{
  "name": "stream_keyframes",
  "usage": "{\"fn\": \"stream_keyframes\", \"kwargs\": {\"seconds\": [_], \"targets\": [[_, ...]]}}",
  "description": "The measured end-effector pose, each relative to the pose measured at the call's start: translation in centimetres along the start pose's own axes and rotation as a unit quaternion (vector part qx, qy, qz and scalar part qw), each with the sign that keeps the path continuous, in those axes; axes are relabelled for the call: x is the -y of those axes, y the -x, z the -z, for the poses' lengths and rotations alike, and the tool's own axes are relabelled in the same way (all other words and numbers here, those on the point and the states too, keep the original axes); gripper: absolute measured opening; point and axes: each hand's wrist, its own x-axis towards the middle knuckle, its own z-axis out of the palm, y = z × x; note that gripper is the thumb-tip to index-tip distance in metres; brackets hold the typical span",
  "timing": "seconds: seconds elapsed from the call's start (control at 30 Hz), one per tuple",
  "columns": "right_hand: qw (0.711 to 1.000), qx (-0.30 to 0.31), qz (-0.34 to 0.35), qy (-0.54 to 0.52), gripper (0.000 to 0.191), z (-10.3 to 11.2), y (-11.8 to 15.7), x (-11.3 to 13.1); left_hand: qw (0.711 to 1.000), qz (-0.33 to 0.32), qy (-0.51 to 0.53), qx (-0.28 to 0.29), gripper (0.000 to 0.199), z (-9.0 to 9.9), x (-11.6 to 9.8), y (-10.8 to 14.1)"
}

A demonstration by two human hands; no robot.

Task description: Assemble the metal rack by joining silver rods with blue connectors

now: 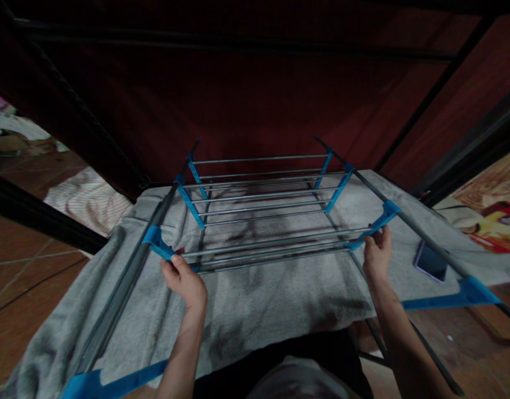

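Note:
A rack of grey metal tubes with blue plastic brackets (190, 205) lies over a grey cloth (255, 299). My left hand (185, 279) is closed on a blue bracket (158, 243) at the left end of the nearer crossbars. On the right, my right hand (377, 252) grips the matching blue bracket (381, 219), thumb and fingers around its lower part. Thin metal crossbars (275, 244) run between the two brackets. Farther off, more crossbars (263, 195) join the other blue brackets. Long side tubes (425, 244) pass through the bracket ends.
A phone (431, 261) lies on the cloth at the right. Dark red panels (255, 100) with black frame bars stand behind the rack. Another blue bracket (454, 299) sits near the right front, and one (113, 382) at the left front. Striped fabric (91, 200) lies on the tiled floor.

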Motion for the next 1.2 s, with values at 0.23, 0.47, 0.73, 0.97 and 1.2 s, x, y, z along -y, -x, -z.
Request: {"fn": "stream_keyframes", "kwargs": {"seconds": [0.23, 0.47, 0.73, 0.97, 1.2], "targets": [[1.000, 0.007, -0.005, -0.007, 0.065, 0.1, -0.1, -0.1, 1.000, 0.007, 0.002, 0.011, 0.037, 0.3, 0.1, -0.1], [0.999, 0.004, -0.018, -0.028, 0.073, 0.3, -0.1, -0.9, 1.000, 0.004, -0.018, 0.015, 0.040, 0.4, 0.8, -0.2], [0.999, -0.005, -0.024, -0.039, 0.074, 0.2, -0.1, -1.0, 0.999, 0.002, -0.017, 0.032, 0.039, 0.5, 0.8, -0.3], [0.999, 0.002, -0.018, -0.032, 0.073, 0.1, 0.0, -1.1, 0.999, -0.005, -0.032, 0.037, 0.040, 0.6, 0.9, -0.4], [1.000, 0.009, -0.011, -0.022, 0.080, 0.1, 0.0, -1.9, 0.998, -0.011, -0.048, 0.049, 0.033, 0.8, 0.8, -0.5]]}}
